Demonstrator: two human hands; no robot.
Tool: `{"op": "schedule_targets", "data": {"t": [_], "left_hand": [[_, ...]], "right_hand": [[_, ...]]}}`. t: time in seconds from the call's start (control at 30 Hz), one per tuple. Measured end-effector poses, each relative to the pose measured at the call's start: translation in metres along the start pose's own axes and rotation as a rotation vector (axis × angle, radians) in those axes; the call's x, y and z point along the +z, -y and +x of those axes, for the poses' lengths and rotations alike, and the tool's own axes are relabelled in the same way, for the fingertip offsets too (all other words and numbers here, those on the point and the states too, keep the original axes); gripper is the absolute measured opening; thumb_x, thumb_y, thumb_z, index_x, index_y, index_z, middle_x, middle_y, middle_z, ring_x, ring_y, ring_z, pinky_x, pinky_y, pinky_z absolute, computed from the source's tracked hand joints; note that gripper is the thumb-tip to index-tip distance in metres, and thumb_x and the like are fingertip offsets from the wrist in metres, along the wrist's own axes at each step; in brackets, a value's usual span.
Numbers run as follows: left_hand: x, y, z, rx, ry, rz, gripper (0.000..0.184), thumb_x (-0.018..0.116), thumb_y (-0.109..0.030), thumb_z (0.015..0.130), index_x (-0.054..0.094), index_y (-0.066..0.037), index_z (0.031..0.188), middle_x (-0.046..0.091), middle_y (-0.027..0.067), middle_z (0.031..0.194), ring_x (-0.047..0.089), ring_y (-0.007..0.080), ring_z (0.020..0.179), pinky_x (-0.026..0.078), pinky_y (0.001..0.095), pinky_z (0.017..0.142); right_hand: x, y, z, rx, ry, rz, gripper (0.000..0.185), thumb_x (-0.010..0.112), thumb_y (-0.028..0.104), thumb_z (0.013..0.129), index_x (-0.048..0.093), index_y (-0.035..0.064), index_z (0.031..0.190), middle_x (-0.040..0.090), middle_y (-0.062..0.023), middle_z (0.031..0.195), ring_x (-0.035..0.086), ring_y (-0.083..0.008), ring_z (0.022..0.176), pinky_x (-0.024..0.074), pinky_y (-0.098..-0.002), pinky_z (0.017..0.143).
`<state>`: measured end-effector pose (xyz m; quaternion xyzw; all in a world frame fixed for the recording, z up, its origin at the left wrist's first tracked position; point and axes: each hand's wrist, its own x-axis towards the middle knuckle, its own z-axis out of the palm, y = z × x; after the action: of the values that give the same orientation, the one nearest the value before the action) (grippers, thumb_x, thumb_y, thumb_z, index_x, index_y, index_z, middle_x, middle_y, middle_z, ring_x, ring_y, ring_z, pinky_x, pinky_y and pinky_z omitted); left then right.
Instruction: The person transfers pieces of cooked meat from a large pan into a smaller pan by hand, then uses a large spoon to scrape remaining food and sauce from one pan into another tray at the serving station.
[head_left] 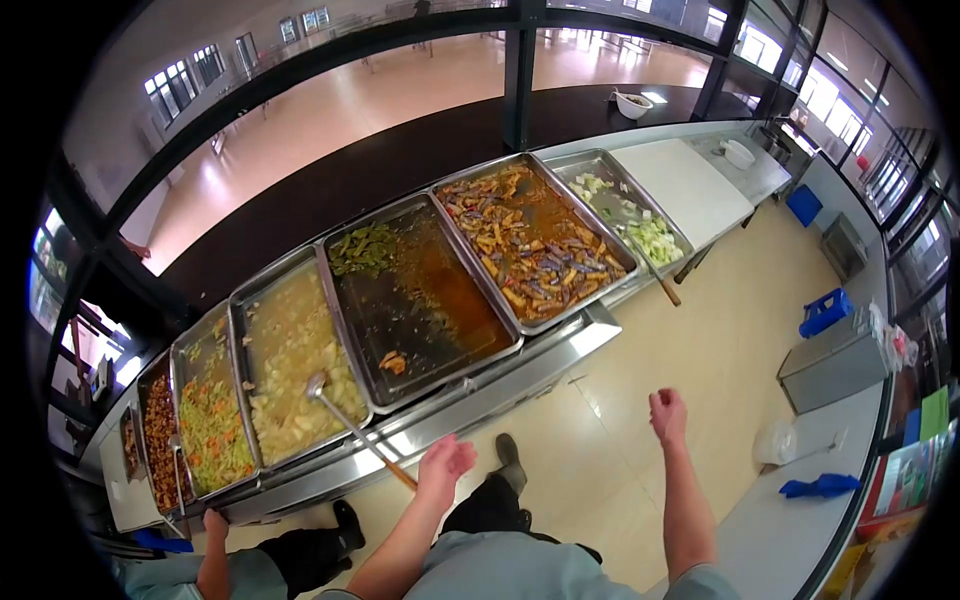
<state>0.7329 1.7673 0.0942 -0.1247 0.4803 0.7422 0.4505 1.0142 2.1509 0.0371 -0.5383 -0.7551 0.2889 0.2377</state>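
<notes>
My left hand (447, 466) hovers beside the wooden handle end of a ladle (345, 420), its fingers loosely bent and holding nothing. The ladle's bowl rests in a tray of pale cooked vegetables (290, 330). Over the floor at the right, my right hand (668, 414) is closed in a loose fist with nothing visible in it. Nearest in front are a mostly emptied dark tray (375, 330) with green vegetables and brown liquid, and a tray of eggplant-like pieces (535, 245). Farther right, a tray of chopped greens (620, 205) holds another long-handled utensil (655, 270).
A co-worker's hand (215, 524) is at the counter's lower left edge. More food trays (210, 410) stand at the left. A metal ledge (500, 385) fronts the counter. A white bowl (633, 105) sits behind, and a blue stool (825, 313) stands right.
</notes>
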Motion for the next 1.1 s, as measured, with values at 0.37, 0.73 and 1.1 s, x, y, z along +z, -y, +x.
{"op": "schedule_targets", "data": {"t": [0.37,0.73,1.1], "left_hand": [[0.038,-0.016,0.166,0.018,-0.558,-0.518,0.029,0.049,-0.027,0.096,0.048,0.001,0.104,0.058,0.0152,0.097,0.058,0.0302,0.093,0.053,0.0447,0.087],[0.059,-0.019,0.179,0.104,-0.632,-0.605,0.017,0.055,-0.019,0.084,0.055,-0.005,0.094,0.060,0.0097,0.085,0.058,0.0230,0.075,0.053,0.0427,0.071],[0.072,0.068,0.125,0.264,-0.735,-0.681,0.015,0.050,-0.015,0.078,0.056,-0.004,0.085,0.063,0.0098,0.081,0.062,0.0255,0.071,0.054,0.0422,0.062]], "right_hand": [[0.059,0.117,0.200,0.592,0.586,0.762,0.028,0.057,0.025,0.091,0.054,0.0018,0.105,0.065,-0.0113,0.084,0.066,-0.0230,0.069,0.0564,-0.0358,0.059],[0.137,0.139,0.252,1.004,0.750,0.960,0.011,0.056,0.017,0.086,0.052,0.0079,0.081,0.051,-0.0046,0.068,0.060,-0.0264,0.068,0.0494,-0.0346,0.056],[0.147,0.114,0.263,0.980,0.727,0.893,0.019,0.055,0.018,0.078,0.044,0.0102,0.065,0.048,-0.0070,0.060,0.058,-0.0255,0.057,0.0290,-0.0266,0.038]]}}
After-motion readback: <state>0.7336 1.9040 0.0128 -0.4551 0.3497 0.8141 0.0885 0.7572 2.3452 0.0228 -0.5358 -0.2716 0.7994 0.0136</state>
